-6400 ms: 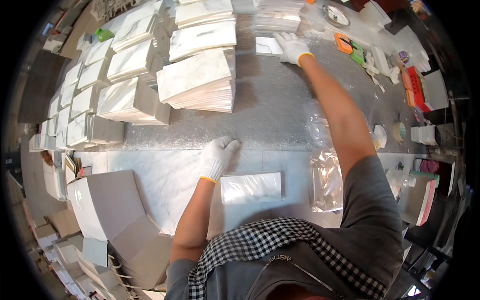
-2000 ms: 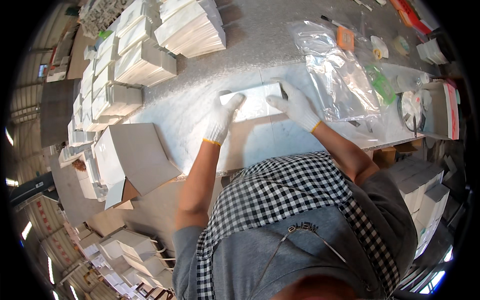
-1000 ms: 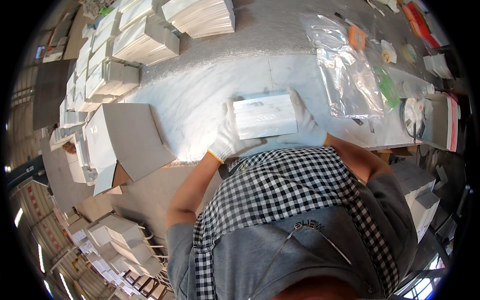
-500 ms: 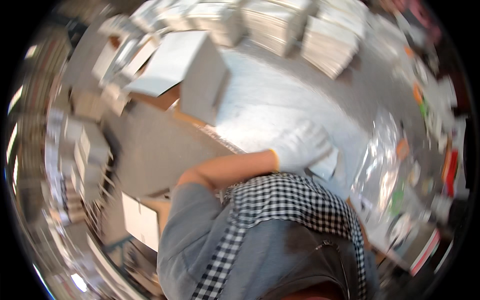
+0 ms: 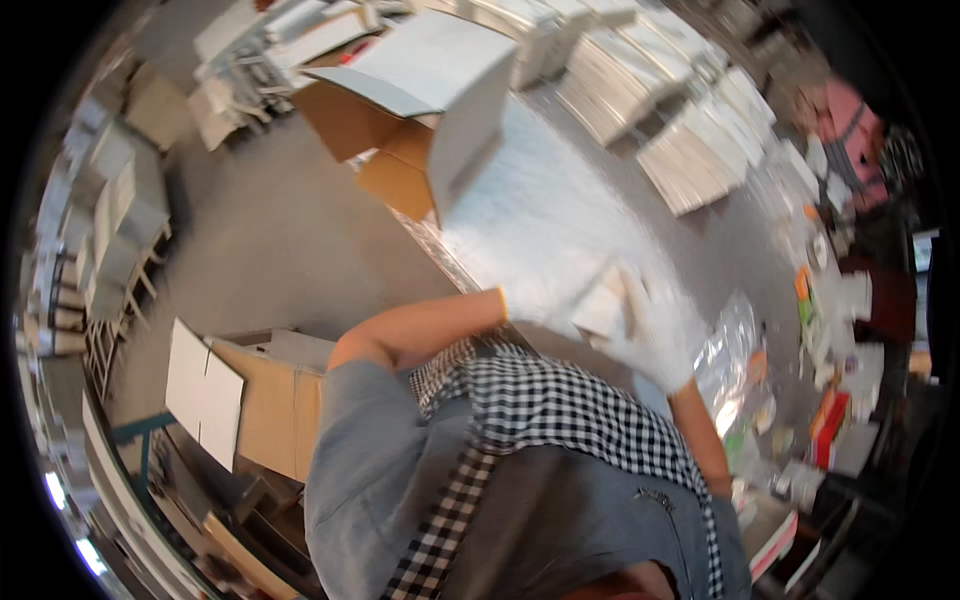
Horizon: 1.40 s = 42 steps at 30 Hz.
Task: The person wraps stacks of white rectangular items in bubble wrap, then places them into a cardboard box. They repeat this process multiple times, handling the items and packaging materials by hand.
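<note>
Both my hands wear white gloves and are close together over the pale worktop (image 5: pixel 540 190). Between them is a small pale flat piece (image 5: pixel 603 306), blurred, its exact kind unclear. My right hand (image 5: pixel 657 335) has its fingers bent round the right side of this piece. From the left, my left hand (image 5: pixel 542 298) reaches up to the piece's other edge; its fingers blur into the white surface. A large open carton (image 5: pixel 470 125), white outside and brown inside, stands on the worktop beyond my left arm, flaps spread.
Stacks of flat white cardboard (image 5: pixel 615 85) line the far side. A clear plastic bag (image 5: pixel 730 350) and assorted small items lie right. Another open carton (image 5: pixel 270 400) is by my left elbow. White boxes (image 5: pixel 130 210) stand farther left. A person in pink (image 5: pixel 850 130) is at the far right.
My right hand has come into sight at the small piece. My left hand has shifted left. The view has swung, so the large carton sits farther up and right.
</note>
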Tool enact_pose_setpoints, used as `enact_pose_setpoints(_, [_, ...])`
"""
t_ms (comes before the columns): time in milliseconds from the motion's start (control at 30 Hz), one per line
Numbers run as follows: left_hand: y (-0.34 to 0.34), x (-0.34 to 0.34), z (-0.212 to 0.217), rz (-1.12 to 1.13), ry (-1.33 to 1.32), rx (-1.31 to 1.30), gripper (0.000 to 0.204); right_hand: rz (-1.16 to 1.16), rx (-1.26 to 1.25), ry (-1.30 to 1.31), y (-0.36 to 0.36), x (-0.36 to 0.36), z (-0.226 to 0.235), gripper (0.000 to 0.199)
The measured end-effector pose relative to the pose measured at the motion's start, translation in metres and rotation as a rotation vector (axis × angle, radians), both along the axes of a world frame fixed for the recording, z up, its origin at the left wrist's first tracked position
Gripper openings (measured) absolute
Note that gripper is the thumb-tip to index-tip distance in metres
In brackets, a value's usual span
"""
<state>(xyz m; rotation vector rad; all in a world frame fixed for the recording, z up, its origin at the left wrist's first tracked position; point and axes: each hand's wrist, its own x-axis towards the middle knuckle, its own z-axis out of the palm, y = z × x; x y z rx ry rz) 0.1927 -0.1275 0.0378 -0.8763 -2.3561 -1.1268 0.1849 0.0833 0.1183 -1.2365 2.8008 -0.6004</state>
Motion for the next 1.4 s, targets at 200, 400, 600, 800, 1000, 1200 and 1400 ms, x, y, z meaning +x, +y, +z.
enact_pose_setpoints(200, [-0.028,0.01,-0.039,-0.03,-0.5,0.227,0.096,0.132,0.045,0.017,-0.057,-0.008,0.007,0.089])
enact_pose_setpoints(400, [-0.028,0.024,-0.061,0.153,-0.441,0.102,0.115,0.117,-0.041,-0.125,-0.043,-0.008,-0.014,0.106])
enact_pose_setpoints(600, [-0.038,0.022,-0.031,0.108,-0.546,-0.013,0.126,-0.131,-0.227,-0.464,0.002,-0.001,-0.059,0.128])
enact_pose_setpoints(800, [-0.046,0.016,-0.018,0.023,-0.607,-0.043,0.114,-0.44,-0.486,-1.06,-0.03,-0.001,-0.054,0.095])
enact_pose_setpoints(1000, [-0.047,0.013,-0.037,-0.015,-0.496,0.031,0.111,-0.224,-0.712,-1.213,-0.017,-0.01,-0.121,0.055])
enact_pose_setpoints(1200, [-0.04,0.016,-0.035,0.001,-0.543,0.111,0.101,0.231,-0.396,-0.908,-0.018,-0.031,-0.119,0.048])
enact_pose_setpoints(1400, [-0.042,0.044,-0.024,0.141,-0.776,0.272,0.125,0.198,-0.263,-0.777,-0.016,-0.04,-0.063,0.097])
